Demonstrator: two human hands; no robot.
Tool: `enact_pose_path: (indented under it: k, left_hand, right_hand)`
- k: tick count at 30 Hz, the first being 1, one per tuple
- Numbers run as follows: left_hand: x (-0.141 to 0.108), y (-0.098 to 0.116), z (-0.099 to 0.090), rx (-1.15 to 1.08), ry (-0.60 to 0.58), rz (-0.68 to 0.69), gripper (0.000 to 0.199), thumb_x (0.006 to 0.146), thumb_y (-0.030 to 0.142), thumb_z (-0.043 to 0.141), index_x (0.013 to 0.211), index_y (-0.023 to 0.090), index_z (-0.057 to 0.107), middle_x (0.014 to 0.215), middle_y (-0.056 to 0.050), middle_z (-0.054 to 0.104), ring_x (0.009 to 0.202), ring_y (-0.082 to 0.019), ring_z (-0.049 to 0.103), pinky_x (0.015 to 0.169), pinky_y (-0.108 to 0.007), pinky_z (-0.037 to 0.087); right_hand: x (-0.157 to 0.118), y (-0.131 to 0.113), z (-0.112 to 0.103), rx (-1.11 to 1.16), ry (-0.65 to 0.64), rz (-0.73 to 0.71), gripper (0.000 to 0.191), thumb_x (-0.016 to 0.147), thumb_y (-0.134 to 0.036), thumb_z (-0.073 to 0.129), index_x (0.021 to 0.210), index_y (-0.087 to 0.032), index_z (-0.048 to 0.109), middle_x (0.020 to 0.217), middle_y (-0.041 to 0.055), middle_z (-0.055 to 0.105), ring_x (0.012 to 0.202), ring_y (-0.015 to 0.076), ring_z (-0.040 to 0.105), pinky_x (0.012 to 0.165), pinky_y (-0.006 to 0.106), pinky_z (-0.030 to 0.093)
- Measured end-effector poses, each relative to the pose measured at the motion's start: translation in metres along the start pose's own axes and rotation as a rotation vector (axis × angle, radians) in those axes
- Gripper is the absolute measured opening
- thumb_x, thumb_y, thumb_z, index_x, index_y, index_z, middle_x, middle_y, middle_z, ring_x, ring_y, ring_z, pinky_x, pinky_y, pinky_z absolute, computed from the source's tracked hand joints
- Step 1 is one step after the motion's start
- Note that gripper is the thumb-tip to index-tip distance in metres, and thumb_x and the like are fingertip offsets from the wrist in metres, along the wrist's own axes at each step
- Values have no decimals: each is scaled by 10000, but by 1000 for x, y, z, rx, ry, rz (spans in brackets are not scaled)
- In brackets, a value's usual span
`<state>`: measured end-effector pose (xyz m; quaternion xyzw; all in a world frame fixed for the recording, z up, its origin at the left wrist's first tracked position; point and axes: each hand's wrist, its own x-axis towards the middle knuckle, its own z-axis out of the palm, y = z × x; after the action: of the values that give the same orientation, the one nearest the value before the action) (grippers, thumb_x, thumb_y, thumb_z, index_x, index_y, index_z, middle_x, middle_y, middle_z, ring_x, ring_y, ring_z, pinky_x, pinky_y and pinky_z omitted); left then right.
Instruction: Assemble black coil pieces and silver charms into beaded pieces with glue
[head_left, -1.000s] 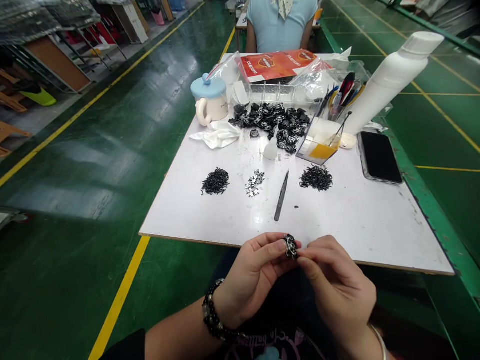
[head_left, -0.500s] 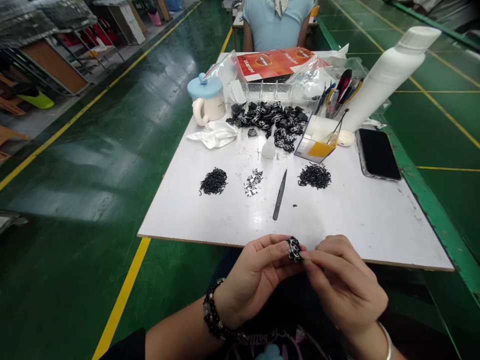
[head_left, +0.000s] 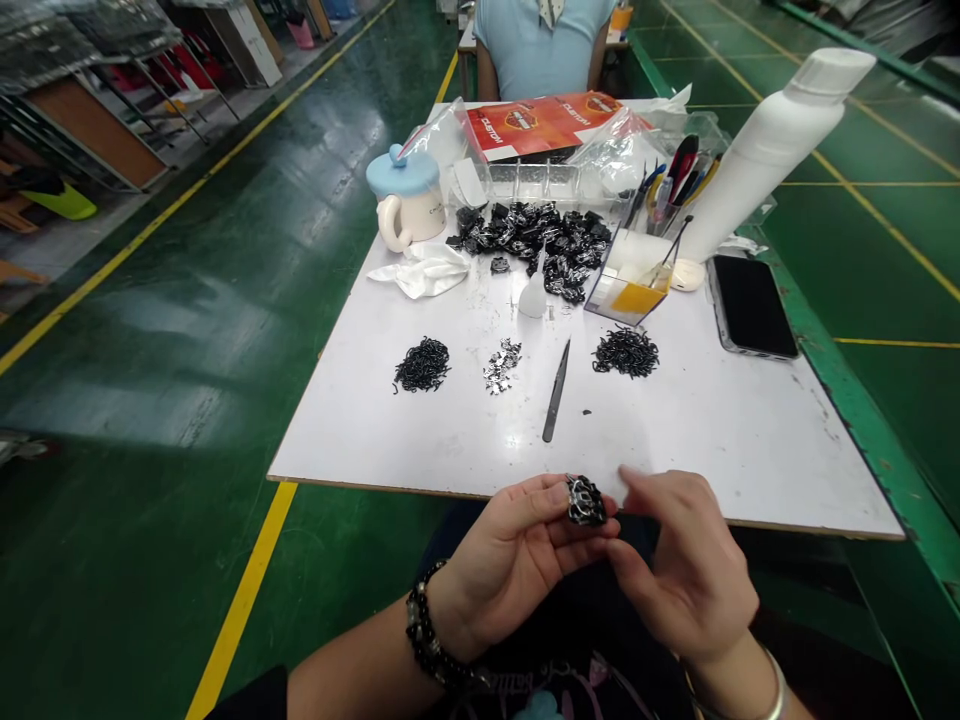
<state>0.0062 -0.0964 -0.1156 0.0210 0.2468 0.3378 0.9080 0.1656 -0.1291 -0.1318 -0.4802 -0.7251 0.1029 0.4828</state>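
- While the left hand (head_left: pixel 517 560) pinches it near the white tabletop (head_left: pixel 337 440), the small black part (head_left: pixel 585 502) shows glossy, curved silver lines across its blocky face.
- The right hand (head_left: pixel 694 565) sits beside it, thumb and forefinger parted, visibly empty.

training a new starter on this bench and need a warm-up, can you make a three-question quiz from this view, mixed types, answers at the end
1. Which hand holds the black-and-silver piece?
2. True or false: the tweezers lie between the silver bits and the black pile nearer the phone.
3. What colour is the lid on the mug? A) red B) light blue C) black

Key:
1. The left hand; the thumb and index finger of the right hand stand apart.
2. True.
3. B.
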Motion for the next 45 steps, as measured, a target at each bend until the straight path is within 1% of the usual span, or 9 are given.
enact_pose_path:
  k: [2, 4, 11, 13, 16, 18, 21, 30, 45]
  left_hand:
    - [0, 1, 0, 16, -10, -20, 173, 815, 188, 660, 941, 71, 668, 893, -117, 728, 775, -155, 701, 734, -232, 555]
    - [0, 2, 1, 21, -14, -38, 214, 815, 196, 659, 999, 87, 645, 899, -118, 724, 774, -148, 699, 733, -228, 549]
    - [-3, 3, -2, 225, -57, 0, 265, 803, 233, 673, 1037, 158, 576, 932, -98, 709, 885, -160, 669, 791, -263, 520]
    - [-7, 10, -3, 530, -33, 165, 271, 829, 229, 645, 1088, 185, 578, 1079, -102, 676, 980, -180, 639, 871, -306, 496]
    - [-16, 25, 0, 1159, -102, 616, 446, 767, 167, 691, 1194, 222, 574, 1289, -100, 559, 1184, -249, 523, 1014, -381, 414]
    - [-18, 34, 4, 1498, -241, 844, 551, 715, 124, 718, 1235, 228, 568, 1277, -101, 567, 1206, -267, 504, 1051, -409, 386]
    - [-16, 41, 10, 1732, -377, 1012, 532, 730, 90, 680, 1238, 213, 581, 1178, -104, 639, 1143, -247, 559, 1022, -396, 425]
    - [-9, 41, 14, 1817, -448, 1024, 418, 754, 59, 618, 1141, 210, 663, 1014, -90, 726, 978, -234, 637, 896, -370, 493]
    - [-7, 38, 12, 1817, -425, 995, 366, 755, 64, 584, 1085, 198, 665, 889, -109, 722, 874, -227, 656, 778, -360, 501]
  right_hand:
    - [-2, 2, 1, 101, -60, 142, 589, 819, -266, 614, 1375, -199, 434, 946, 71, 478, 857, 201, 478, 703, 365, 440]
    - [-2, 2, 1, 200, -150, 240, 487, 832, -293, 604, 1305, -230, 505, 968, 69, 433, 900, 204, 459, 736, 359, 450]
    - [0, 3, -3, 427, -200, 340, 215, 861, -273, 579, 1075, -259, 604, 896, 37, 409, 842, 170, 446, 689, 295, 447]
    - [1, 4, -4, 437, -175, 347, 178, 854, -289, 588, 1025, -249, 615, 887, 36, 416, 828, 168, 450, 677, 290, 449]
    - [2, 5, -5, 456, -160, 378, 149, 843, -309, 598, 966, -230, 624, 870, 39, 438, 804, 170, 467, 669, 299, 460]
    - [2, 5, -5, 496, -169, 402, 157, 846, -336, 593, 950, -225, 629, 860, 42, 450, 800, 176, 478, 672, 310, 465]
    - [2, 3, -4, 555, -184, 435, 191, 853, -387, 580, 936, -224, 636, 853, 42, 453, 804, 180, 483, 686, 317, 466]
    - [2, 0, -3, 615, -173, 486, 226, 833, -426, 601, 895, -212, 638, 838, 36, 457, 761, 165, 482, 663, 295, 457]
    - [1, 0, -3, 621, -221, 524, 225, 854, -433, 577, 875, -220, 647, 835, 31, 449, 775, 165, 478, 699, 295, 453]
